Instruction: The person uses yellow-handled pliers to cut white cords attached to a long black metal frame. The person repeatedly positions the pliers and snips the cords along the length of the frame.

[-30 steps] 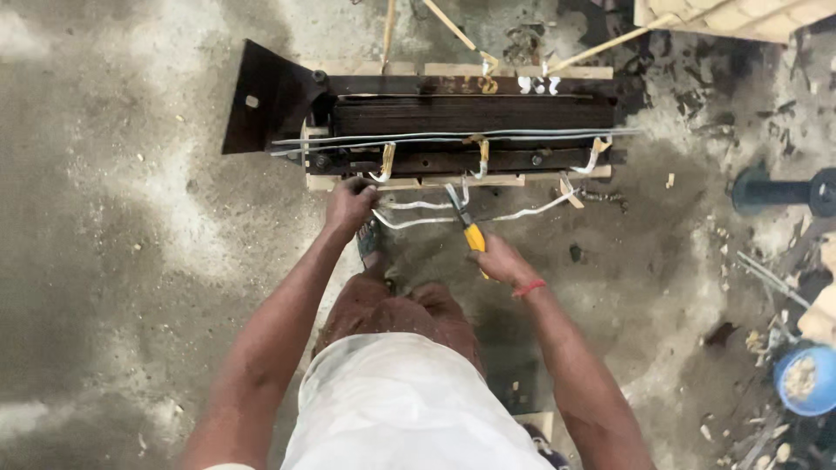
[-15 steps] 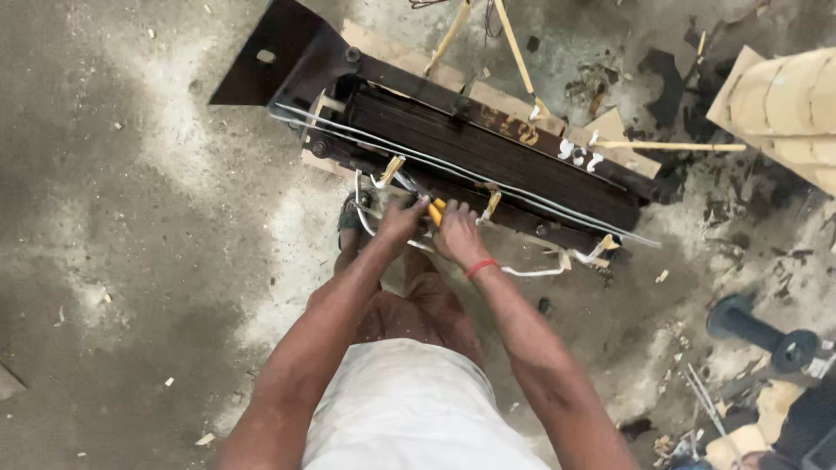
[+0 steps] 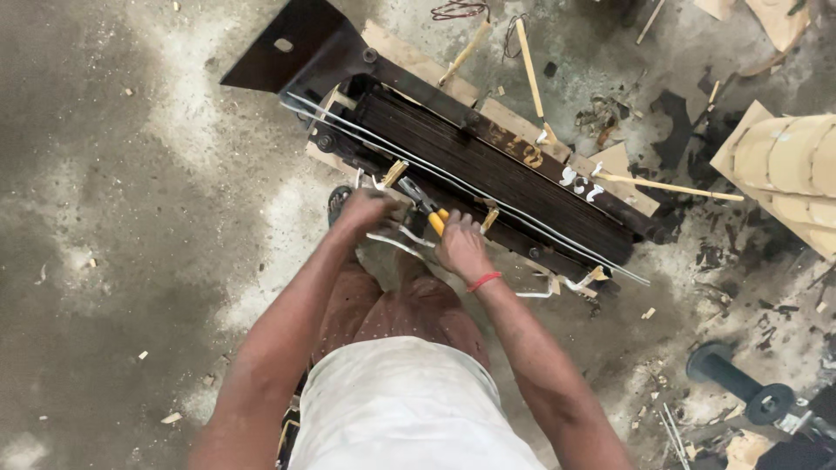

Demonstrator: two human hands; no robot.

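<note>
A long dark laminated metal core (image 3: 488, 165) lies on the concrete floor, with pale strips (image 3: 453, 178) running along its near edge. My right hand (image 3: 461, 245) grips yellow-handled pliers (image 3: 427, 207) whose jaws point at the core's near side. My left hand (image 3: 366, 209) is closed around a white strip (image 3: 396, 239) right beside the pliers. A red band circles my right wrist.
A dark steel plate (image 3: 292, 48) stands at the core's left end. Wooden sticks (image 3: 531, 70) lie behind it. Curved pale cardboard pieces (image 3: 788, 170) are stacked at the right. A black roller tool (image 3: 736, 383) and scraps litter the lower right floor.
The view has swung, so the core now lies diagonally. Both hands have come together at its near edge, and the pliers have moved up against the core.
</note>
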